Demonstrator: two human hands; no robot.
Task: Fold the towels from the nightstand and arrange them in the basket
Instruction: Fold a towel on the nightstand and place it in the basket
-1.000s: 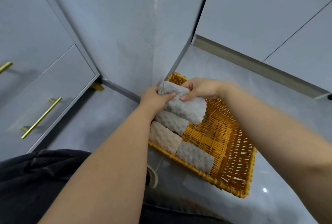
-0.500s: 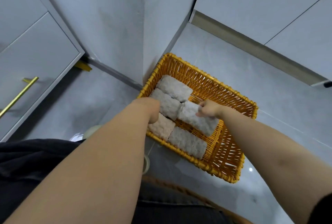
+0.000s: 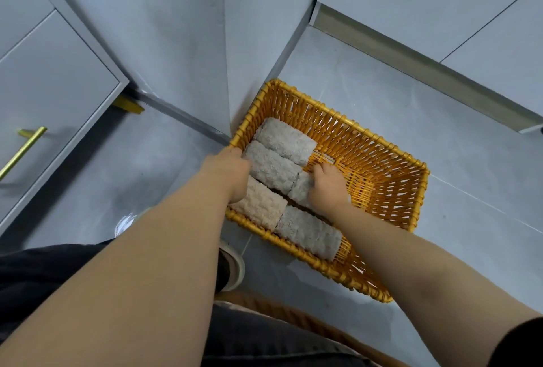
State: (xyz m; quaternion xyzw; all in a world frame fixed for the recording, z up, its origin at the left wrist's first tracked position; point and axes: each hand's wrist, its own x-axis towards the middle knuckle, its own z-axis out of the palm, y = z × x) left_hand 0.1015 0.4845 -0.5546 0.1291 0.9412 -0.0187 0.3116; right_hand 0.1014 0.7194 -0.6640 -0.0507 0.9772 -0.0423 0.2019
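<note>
Grey tiled floor [image 3: 382,96] is meeting grey walls. A drawer front with a brass handle [image 3: 23,149] is showing at far left. An orange wicker basket [image 3: 352,137] is sitting on the floor, its far-left corner pushed up against a projecting wall corner [image 3: 226,72].

Basket contents, five rolled towels:
- A far grey towel [image 3: 285,138] is lying along the far-left wall.
- A second grey towel [image 3: 271,168] is touching it on the near side.
- A cream towel [image 3: 261,205] is lying nearer again, against the near rim.
- A long grey towel [image 3: 308,233] is lying end to end with the cream one, to its right.
- A fifth towel [image 3: 301,187] is lying right of the second grey one, mostly covered.

The right hand [image 3: 329,187] is lying on top of the fifth towel, fingers curling over its far end and holding it low in the basket.

The left hand [image 3: 232,172] is reaching down at the left rim, against the ends of the second grey and cream towels. Its fingers are hidden, so its grip cannot be told.

A shoe [image 3: 232,266] is showing just beside the near rim.
</note>
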